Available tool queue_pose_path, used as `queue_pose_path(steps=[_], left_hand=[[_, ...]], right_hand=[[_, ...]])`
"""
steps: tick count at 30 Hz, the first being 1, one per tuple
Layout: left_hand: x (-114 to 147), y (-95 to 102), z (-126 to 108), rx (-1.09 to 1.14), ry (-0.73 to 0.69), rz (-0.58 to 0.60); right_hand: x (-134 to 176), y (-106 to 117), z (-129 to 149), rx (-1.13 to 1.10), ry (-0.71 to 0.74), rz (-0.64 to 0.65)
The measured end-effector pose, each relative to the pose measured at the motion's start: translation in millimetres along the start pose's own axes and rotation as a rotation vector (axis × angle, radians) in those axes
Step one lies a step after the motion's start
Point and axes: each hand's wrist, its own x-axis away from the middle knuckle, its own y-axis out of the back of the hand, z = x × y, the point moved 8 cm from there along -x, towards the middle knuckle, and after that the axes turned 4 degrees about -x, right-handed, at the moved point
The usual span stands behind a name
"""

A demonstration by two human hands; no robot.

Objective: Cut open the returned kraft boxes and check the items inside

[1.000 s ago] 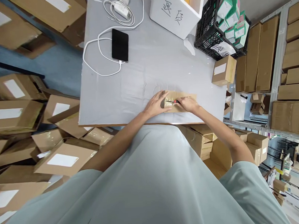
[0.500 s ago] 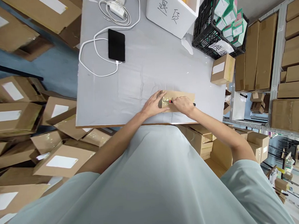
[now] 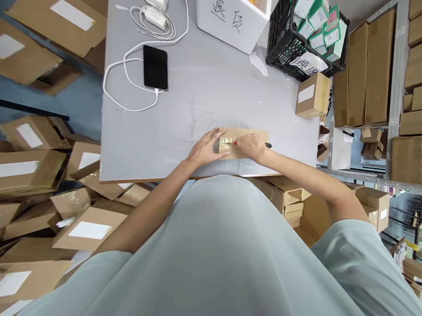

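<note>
A flat brown cardboard box (image 3: 244, 153) lies near the front edge of the table, with shiny clear tape across its left part. My left hand (image 3: 205, 149) rests at the left end of the box, thumb and fingers spread around that end. In my right hand (image 3: 252, 146) is a box cutter (image 3: 268, 145) with a red and black handle, gripped in a closed fist. Its thin front points left along the taped top, toward the gap between my left thumb and fingers. Most of the handle is hidden by my fingers.
A black tablet-like device (image 3: 155, 68) with a white cable lies at the back left. Behind stand a white bin (image 3: 229, 18) and a black crate (image 3: 282, 39) of green-white boxes. A small carton (image 3: 312, 97) sits at the right edge. Many cartons (image 3: 90, 229) crowd the floor at left.
The whole view has shifted, so the table and box appear further left. Relative to the box, my right hand with the box cutter has slid slightly right. My left hand stays at the box end.
</note>
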Motion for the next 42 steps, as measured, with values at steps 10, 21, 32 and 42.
queue_pose_path(steps=[10,21,32,42], left_hand=[[6,2.9,2,-0.079,0.055,-0.010],[4,5.1,-17,-0.241,0.142,0.072],[-5,1.3,-65,-0.405,0.116,-0.073],[-50,-68.1,-118,-0.403,0.040,0.024]], right_hand=[[58,-60,-105,-0.025,-0.243,0.015],[84,-123,-179,-0.169,-0.236,-0.036],[48,-224,-179,-0.722,-0.259,-0.351],[43,-282,-162,-1.300,-0.511,-0.681]])
